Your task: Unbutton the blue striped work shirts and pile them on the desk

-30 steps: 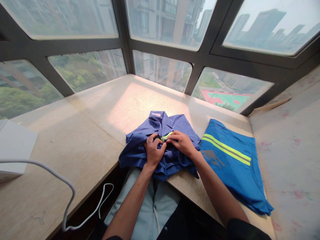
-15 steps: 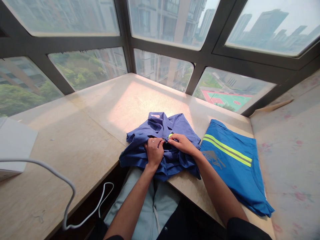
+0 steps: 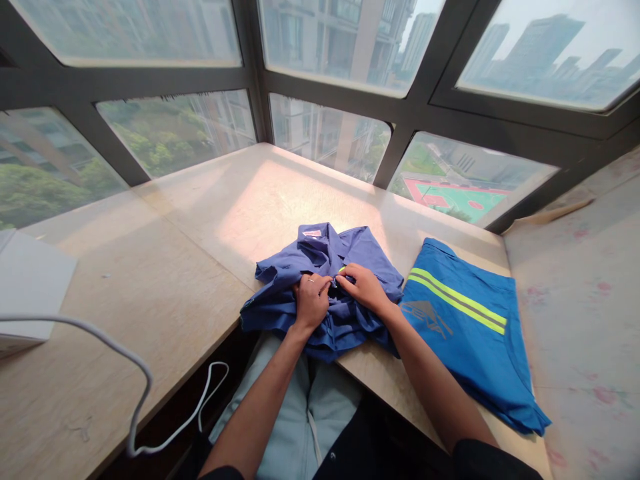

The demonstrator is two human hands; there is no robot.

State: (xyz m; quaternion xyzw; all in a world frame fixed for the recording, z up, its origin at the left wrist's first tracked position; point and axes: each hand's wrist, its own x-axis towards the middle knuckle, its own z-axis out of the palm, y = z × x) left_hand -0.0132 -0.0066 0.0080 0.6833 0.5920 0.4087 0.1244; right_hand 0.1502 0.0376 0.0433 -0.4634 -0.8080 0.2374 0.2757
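A purple-blue work shirt point(image 3: 280, 267) lies bunched at the front edge of the sill, its collar with a pale label pointing away from me. My left hand point(image 3: 313, 301) pinches the front opening of the shirt from the left. Close beside it, my right hand point(image 3: 364, 285) grips the opposite edge, thumb and fingers closed on the cloth. The fingertips of both hands nearly meet at the shirt's middle. Whatever small fastener lies between them is too small to make out. A bit of yellow-green strip shows by my right fingers.
A folded blue garment point(image 3: 465, 333) with a yellow-green and grey stripe lies to the right, near the flowered wall point(image 3: 580, 320). At the left are a white box point(image 3: 30, 280) and a white cable point(image 3: 143, 373) that loops over the sill's edge. Windows point(image 3: 330, 137) rise behind the sill point(image 3: 200, 247).
The view has shifted very slightly. Both hands stay at the shirt's opening, with only small movements of the fingers.
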